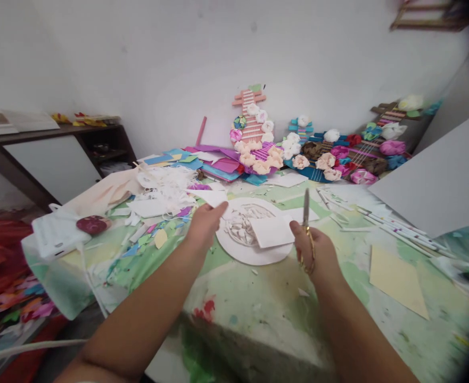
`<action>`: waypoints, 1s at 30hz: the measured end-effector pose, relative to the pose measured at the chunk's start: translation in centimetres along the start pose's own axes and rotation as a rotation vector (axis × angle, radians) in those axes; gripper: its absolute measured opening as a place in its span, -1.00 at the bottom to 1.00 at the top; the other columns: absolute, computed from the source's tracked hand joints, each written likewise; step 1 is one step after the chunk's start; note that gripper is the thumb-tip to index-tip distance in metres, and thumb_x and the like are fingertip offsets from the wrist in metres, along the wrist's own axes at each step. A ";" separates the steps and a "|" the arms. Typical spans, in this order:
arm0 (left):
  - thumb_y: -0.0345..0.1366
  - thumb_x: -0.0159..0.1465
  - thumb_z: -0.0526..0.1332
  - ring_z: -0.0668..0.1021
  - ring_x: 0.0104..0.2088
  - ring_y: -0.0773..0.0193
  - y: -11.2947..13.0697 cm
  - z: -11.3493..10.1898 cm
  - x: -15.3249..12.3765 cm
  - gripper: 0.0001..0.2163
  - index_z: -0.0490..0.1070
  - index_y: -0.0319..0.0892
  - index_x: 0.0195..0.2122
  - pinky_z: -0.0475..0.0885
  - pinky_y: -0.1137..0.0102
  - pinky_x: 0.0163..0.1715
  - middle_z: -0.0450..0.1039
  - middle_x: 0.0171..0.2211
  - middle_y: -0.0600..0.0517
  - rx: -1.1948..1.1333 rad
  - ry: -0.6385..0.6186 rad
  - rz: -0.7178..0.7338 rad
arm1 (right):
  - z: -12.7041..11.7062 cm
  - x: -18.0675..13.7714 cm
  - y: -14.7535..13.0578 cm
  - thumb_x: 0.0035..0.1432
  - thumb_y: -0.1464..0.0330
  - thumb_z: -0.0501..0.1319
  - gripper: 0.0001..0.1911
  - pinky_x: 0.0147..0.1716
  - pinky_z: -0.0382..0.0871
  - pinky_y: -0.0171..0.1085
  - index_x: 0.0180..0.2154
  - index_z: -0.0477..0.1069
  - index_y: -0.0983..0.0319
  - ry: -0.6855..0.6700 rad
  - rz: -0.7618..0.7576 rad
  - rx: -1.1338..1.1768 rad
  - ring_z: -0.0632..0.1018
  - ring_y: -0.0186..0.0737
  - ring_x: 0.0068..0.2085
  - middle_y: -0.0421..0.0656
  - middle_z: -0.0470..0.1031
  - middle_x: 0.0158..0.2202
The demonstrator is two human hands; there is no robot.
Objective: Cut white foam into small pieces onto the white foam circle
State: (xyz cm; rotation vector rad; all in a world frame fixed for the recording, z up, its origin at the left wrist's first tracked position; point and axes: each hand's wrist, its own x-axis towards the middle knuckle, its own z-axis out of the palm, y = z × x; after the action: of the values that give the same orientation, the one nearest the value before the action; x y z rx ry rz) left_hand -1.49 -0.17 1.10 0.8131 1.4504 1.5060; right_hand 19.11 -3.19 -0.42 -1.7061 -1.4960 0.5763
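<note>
My left hand (205, 223) is closed, pinching a white paper piece (212, 197) between thumb and fingers above the plate's left edge. In my right hand (321, 255) are gold-handled scissors (306, 213), their blades pointing up and away from me. A white card (272, 233) meets my right thumb and overhangs the plate; whether the thumb grips it I cannot tell. Between my hands lies a round white plate (254, 258). Many small white scraps (240, 226) fill its middle, partly hidden under the card.
Flower-covered guitar-shaped crafts (254, 127) lean on the wall. Tangled white strips (166, 186) and coloured scraps (146, 239) lie left, near a white power box (56, 234). A cream sheet (396, 279), thin white sticks (402, 229) and a large white board (442, 175) are right.
</note>
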 end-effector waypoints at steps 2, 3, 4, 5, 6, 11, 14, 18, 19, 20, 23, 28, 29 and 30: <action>-0.29 -0.18 0.25 0.05 -0.81 0.59 0.3 -1.2 1.8 -0.73 0.10 -0.21 -0.62 -0.13 0.60 -0.81 -0.05 -0.81 0.27 -0.229 0.114 -0.111 | -1.1 1.4 0.5 -0.20 -0.08 -0.05 -0.50 -0.58 0.13 -0.30 -0.60 0.22 0.24 0.097 0.082 -0.221 0.33 -0.25 -0.57 -0.15 0.31 -0.64; -0.31 -0.17 0.25 0.03 -0.81 0.60 0.3 -1.8 2.5 -0.72 0.07 -0.20 -0.62 -0.14 0.61 -0.82 -0.08 -0.81 0.28 -0.262 0.122 -0.160 | -1.4 2.1 0.7 -0.23 -0.08 -0.03 -0.49 -0.57 0.14 -0.28 -0.54 0.24 0.25 0.105 0.146 -0.283 0.36 -0.21 -0.53 -0.11 0.36 -0.57; -0.30 -0.15 0.24 0.03 -0.82 0.60 0.4 -2.3 3.2 -0.72 0.06 -0.20 -0.63 -0.12 0.63 -0.83 -0.07 -0.81 0.27 -0.281 0.117 -0.205 | -1.6 2.7 1.0 -0.26 -0.07 0.01 -0.48 -0.55 0.16 -0.27 -0.47 0.26 0.26 0.097 0.186 -0.306 0.38 -0.18 -0.48 -0.07 0.38 -0.49; -0.26 -0.12 0.22 0.05 -0.82 0.60 0.3 -2.7 3.7 -0.72 0.05 -0.20 -0.64 -0.08 0.64 -0.83 -0.05 -0.81 0.26 -0.302 0.107 -0.255 | -1.5 3.2 1.2 -0.26 -0.05 0.04 -0.48 -0.53 0.17 -0.26 -0.42 0.26 0.27 0.086 0.200 -0.312 0.39 -0.16 -0.45 -0.03 0.39 -0.45; -0.20 -0.08 0.18 0.08 -0.82 0.60 0.3 -3.0 4.1 -0.72 0.05 -0.20 -0.65 -0.03 0.64 -0.83 -0.01 -0.80 0.24 -0.315 0.100 -0.296 | -1.3 3.6 1.4 -0.27 -0.02 0.07 -0.48 -0.51 0.18 -0.25 -0.39 0.26 0.28 0.072 0.204 -0.312 0.40 -0.15 -0.42 -0.02 0.39 -0.42; 0.07 -0.04 -0.01 0.21 -0.80 0.53 0.0 -3.1 4.5 -0.60 0.12 -0.23 -0.63 0.14 0.61 -0.82 0.12 -0.79 0.14 -0.349 0.104 -0.434 | 0.2 4.3 1.9 -0.34 0.10 0.18 -0.55 -0.46 0.16 -0.22 -0.41 0.27 0.29 0.045 0.178 -0.292 0.40 -0.07 -0.37 0.01 0.40 -0.42; 0.13 -0.06 -0.06 0.20 -0.80 0.52 0.0 -2.9 4.4 -0.54 0.16 -0.25 -0.62 0.14 0.60 -0.83 0.10 -0.81 0.14 -0.342 0.082 -0.469 | 0.4 4.4 2.1 -0.38 0.16 0.21 -0.63 -0.47 0.14 -0.21 -0.50 0.26 0.27 0.057 0.175 -0.240 0.40 -0.05 -0.39 -0.02 0.38 -0.50; 0.15 -0.06 -0.09 0.17 -0.81 0.52 -0.1 -2.6 4.1 -0.51 0.18 -0.26 -0.63 0.12 0.60 -0.82 0.02 -0.83 0.17 -0.319 0.025 -0.451 | -0.4 4.5 2.5 -0.41 0.23 0.25 -0.73 -0.51 0.12 -0.26 -0.65 0.23 0.25 0.068 0.181 -0.072 0.38 -0.14 -0.47 -0.14 0.31 -0.64; 0.15 -0.06 -0.08 0.16 -0.81 0.52 -0.2 -2.5 3.9 -0.52 0.18 -0.25 -0.65 0.11 0.60 -0.83 0.01 -0.84 0.18 -0.299 0.002 -0.436 | -0.6 4.5 2.6 -0.41 0.24 0.25 -0.73 -0.53 0.12 -0.27 -0.67 0.22 0.25 0.069 0.185 -0.009 0.37 -0.17 -0.49 -0.16 0.29 -0.67; 0.13 -0.07 -0.05 0.15 -0.81 0.52 -0.3 -2.2 3.6 -0.54 0.18 -0.25 -0.66 0.08 0.59 -0.83 -0.02 -0.85 0.19 -0.271 -0.023 -0.413 | -0.8 4.5 2.7 -0.40 0.24 0.25 -0.74 -0.55 0.11 -0.29 -0.68 0.22 0.25 0.066 0.188 0.065 0.36 -0.21 -0.53 -0.19 0.27 -0.70; 0.05 -0.11 0.08 0.05 -0.83 0.53 -0.8 -1.3 2.4 -0.61 0.15 -0.22 -0.71 -0.05 0.58 -0.84 -0.10 -0.87 0.22 -0.170 -0.096 -0.307 | -1.3 4.2 2.7 -0.34 0.25 0.23 -0.75 -0.63 0.12 -0.34 -0.67 0.20 0.25 0.047 0.180 0.340 0.31 -0.33 -0.63 -0.26 0.22 -0.74; -0.05 -0.16 0.19 0.09 -0.80 0.53 -1.7 0.2 -0.7 -0.68 0.25 -0.25 -0.73 -0.07 0.55 -0.79 0.01 -0.86 0.18 0.091 -0.172 -0.029 | -1.9 3.8 1.6 -0.20 0.25 0.12 -0.82 -0.62 0.22 -0.38 -0.56 0.25 0.24 0.022 0.121 0.780 0.34 -0.41 -0.60 -0.27 0.33 -0.61; -0.04 -0.14 0.17 0.14 -0.77 0.52 -1.8 0.5 -1.5 -0.68 0.29 -0.24 -0.69 -0.01 0.55 -0.77 0.06 -0.83 0.17 0.177 -0.231 0.084 | -1.9 3.6 1.2 -0.18 0.28 0.11 -0.85 -0.62 0.23 -0.40 -0.53 0.26 0.23 0.029 0.112 0.884 0.36 -0.42 -0.57 -0.28 0.35 -0.56; -0.05 -0.11 0.15 0.19 -0.73 0.51 -1.9 0.8 -2.3 -0.70 0.33 -0.24 -0.64 0.05 0.55 -0.73 0.13 -0.79 0.15 0.221 -0.312 0.160 | -1.6 3.3 0.8 -0.17 0.31 0.11 -0.89 -0.61 0.24 -0.42 -0.51 0.26 0.21 0.034 0.107 1.004 0.37 -0.43 -0.53 -0.29 0.37 -0.53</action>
State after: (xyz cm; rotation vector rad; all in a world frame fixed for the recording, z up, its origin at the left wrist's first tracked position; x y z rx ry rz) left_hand 0.47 -2.01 -0.44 1.2640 1.3541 1.2762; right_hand 21.52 -0.41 0.44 -0.9805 -0.8257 1.1086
